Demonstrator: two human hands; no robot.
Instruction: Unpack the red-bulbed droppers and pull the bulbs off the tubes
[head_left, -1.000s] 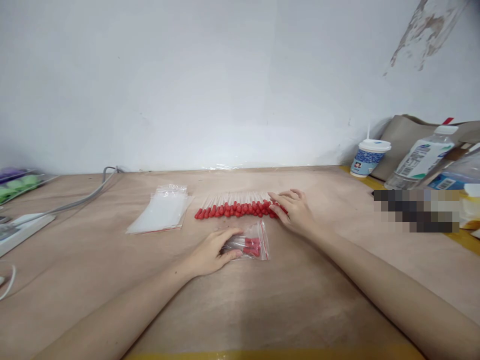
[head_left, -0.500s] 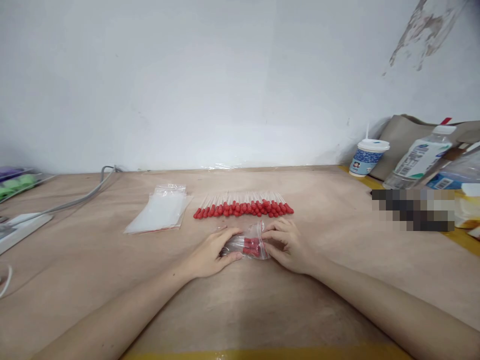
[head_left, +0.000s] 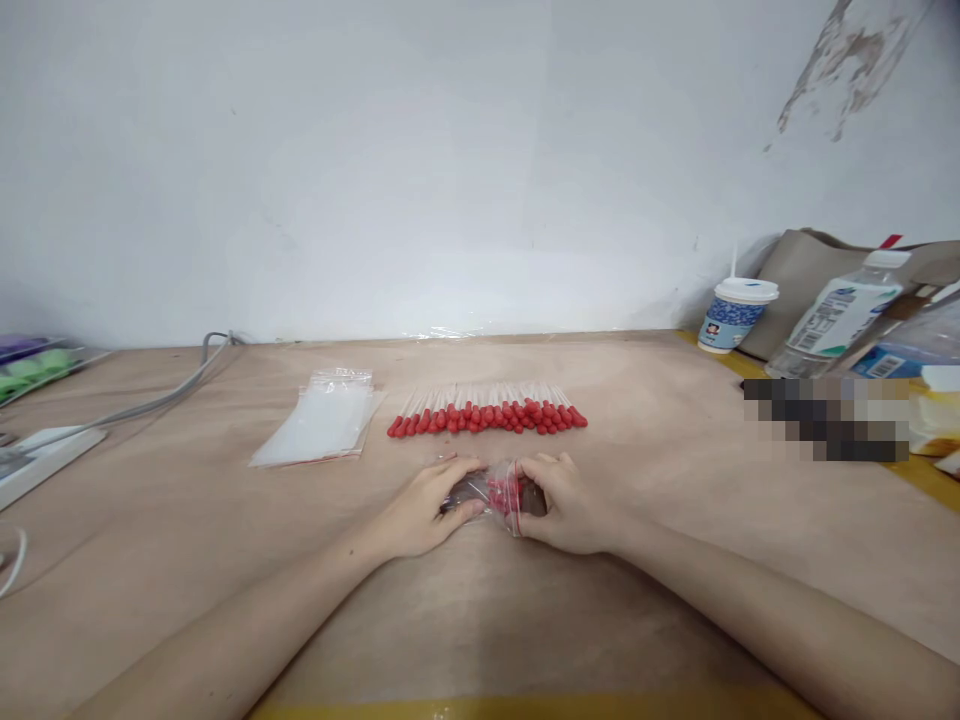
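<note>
Between my hands lies a clear zip bag [head_left: 496, 520] with several red-tipped sticks inside, their red ends towards the right. My left hand [head_left: 427, 508] grips the bag's left part, thumb in front and fingers behind. At the other end, my right hand [head_left: 574, 505] pinches the bag's red-lined mouth between thumb and fingers. Just beyond the hands, a row of loose red-tipped sticks [head_left: 487, 415] lies with the red ends facing me. A stack of flat zip bags [head_left: 319, 420] rests to the left of that row.
On the right stand a paper cup [head_left: 731, 318] with a straw, a plastic bottle [head_left: 844, 315] and a grey bag [head_left: 795, 265]. A grey cable [head_left: 169, 393] runs to a white power strip [head_left: 45, 460] at the left. A wall [head_left: 450, 180] closes off the table's back.
My right hand has closed around the bag's mouth, fingers and thumb moving in from beside its edge. The bag looks more bunched up there. My left hand stays nearly in place.
</note>
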